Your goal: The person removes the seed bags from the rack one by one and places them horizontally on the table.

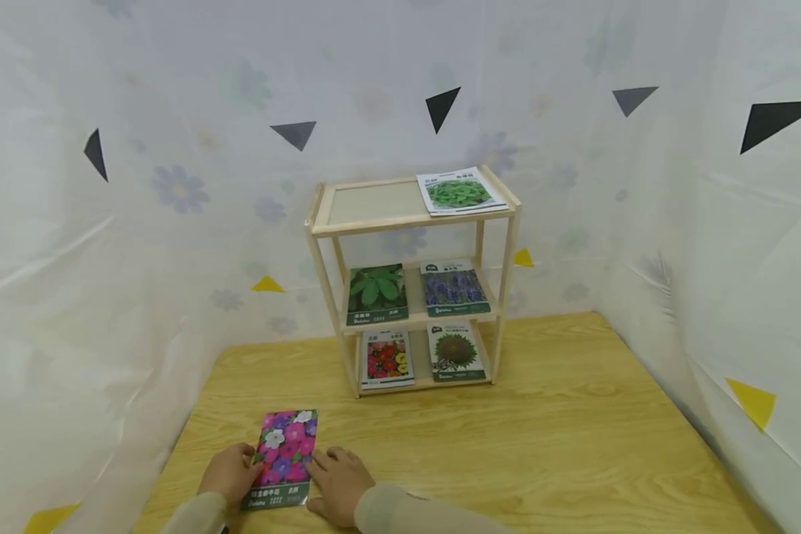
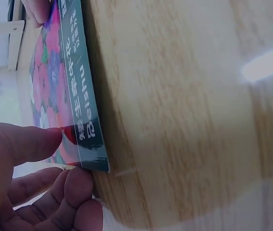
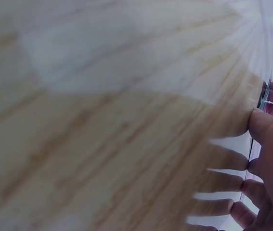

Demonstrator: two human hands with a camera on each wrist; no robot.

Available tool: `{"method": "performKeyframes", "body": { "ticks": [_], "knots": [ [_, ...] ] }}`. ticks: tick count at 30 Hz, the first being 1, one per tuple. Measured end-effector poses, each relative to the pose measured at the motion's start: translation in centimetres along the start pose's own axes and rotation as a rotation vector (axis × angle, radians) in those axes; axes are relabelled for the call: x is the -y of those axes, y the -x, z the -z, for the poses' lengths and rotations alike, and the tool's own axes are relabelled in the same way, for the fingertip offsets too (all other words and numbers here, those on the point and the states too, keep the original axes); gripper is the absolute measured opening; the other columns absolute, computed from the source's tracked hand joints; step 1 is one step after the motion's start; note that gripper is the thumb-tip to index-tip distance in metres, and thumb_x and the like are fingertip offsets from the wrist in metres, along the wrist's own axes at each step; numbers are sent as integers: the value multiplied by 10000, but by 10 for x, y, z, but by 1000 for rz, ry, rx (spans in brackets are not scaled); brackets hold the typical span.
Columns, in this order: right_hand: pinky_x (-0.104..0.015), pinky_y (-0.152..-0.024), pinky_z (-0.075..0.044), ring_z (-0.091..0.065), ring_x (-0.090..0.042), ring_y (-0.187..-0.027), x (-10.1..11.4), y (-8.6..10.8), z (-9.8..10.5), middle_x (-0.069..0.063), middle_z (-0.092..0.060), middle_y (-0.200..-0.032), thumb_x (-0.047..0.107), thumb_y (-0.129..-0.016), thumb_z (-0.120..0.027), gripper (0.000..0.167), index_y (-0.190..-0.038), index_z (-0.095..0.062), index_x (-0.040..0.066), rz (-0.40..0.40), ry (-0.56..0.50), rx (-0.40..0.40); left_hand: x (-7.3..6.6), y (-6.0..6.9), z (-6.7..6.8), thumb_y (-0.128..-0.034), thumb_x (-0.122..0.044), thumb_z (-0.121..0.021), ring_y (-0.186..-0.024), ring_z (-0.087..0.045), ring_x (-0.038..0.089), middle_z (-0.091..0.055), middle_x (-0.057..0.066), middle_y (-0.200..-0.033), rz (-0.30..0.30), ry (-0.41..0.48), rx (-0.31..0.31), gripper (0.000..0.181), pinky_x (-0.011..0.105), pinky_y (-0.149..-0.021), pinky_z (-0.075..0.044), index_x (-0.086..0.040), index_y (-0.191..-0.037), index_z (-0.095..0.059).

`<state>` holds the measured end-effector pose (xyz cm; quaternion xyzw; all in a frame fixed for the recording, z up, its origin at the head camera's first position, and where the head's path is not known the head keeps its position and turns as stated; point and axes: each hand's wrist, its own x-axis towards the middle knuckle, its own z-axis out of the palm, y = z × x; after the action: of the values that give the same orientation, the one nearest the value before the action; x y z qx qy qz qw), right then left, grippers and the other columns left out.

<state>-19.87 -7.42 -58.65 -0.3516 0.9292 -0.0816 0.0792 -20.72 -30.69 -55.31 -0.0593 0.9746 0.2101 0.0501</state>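
Observation:
A seed packet [image 1: 283, 452] with pink, purple and white flowers and a dark green strip lies at the table's front left. My left hand [image 1: 230, 472] pinches its left edge; in the left wrist view the thumb [image 2: 40, 144] is on the printed face and the curled fingers are at the edge. Along the packet's right edge, my right hand [image 1: 340, 486] touches it with spread fingertips. The right wrist view has the thumb and fingers of that hand [image 3: 271, 149] lined up at the edge, which appears side-on.
A wooden three-tier shelf [image 1: 414, 221] stands at the back. On it lie a green leafy packet [image 1: 459, 194] on top, leaf [image 1: 377, 293] and lavender [image 1: 455, 289] packets in the middle, and red-flower [image 1: 387, 360] and sunflower-like [image 1: 455, 351] packets below. White curtains [image 1: 741, 259] enclose the table [image 1: 561, 445].

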Motion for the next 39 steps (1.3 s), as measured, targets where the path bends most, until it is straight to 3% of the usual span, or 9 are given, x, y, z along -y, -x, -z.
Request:
{"method": "performKeyframes", "body": {
  "ticks": [8, 18, 26, 32, 39],
  "knots": [
    [-386, -1067, -354, -348, -140, -1345, -1, 2, 0, 138, -309, -1517, 605, -931, -466, 601, -1459, -401, 326, 19, 9, 2, 1, -1, -5, -815, -150, -731, -654, -536, 180, -612, 26, -723, 8, 14, 5, 343, 393, -609, -469, 85, -1047, -643],
    [-384, -1068, -358, -350, -142, -1349, -2, 1, -3, 131, -309, -1519, 592, -937, -469, 604, -1462, -403, 300, 30, -2, -11, 3, 0, -6, -816, -156, -730, -712, -593, 203, -658, 65, -777, 5, 23, -2, 335, 459, -675, -503, 78, -1041, -649],
    [-345, -1068, -360, -405, -145, -1324, -11, 4, 6, 101, -373, -1491, 525, -941, -526, 619, -1473, -393, 236, 47, -91, -26, 4, -1, 0, -841, -219, -696, -739, -611, 235, -672, 101, -813, 23, 39, -34, 377, 488, -710, -508, 85, -1058, -642],
    [-324, -1057, -379, -443, -150, -1306, -29, 14, 29, 30, -435, -1459, 452, -962, -542, 605, -1468, -394, 154, 62, -204, -81, -4, -3, 12, -866, -219, -676, -706, -610, 210, -668, 76, -792, 0, 68, -75, 389, 469, -680, -511, 85, -1104, -623],
    [-377, -1093, -338, -383, -181, -1355, -59, 41, 72, 9, -388, -1497, 442, -985, -504, 604, -1496, -347, 161, 28, -342, -114, -32, 0, 33, -867, -194, -675, -640, -583, 156, -647, 40, -750, -71, 70, -135, 379, 402, -595, -510, 90, -1113, -624]
  ]
}}
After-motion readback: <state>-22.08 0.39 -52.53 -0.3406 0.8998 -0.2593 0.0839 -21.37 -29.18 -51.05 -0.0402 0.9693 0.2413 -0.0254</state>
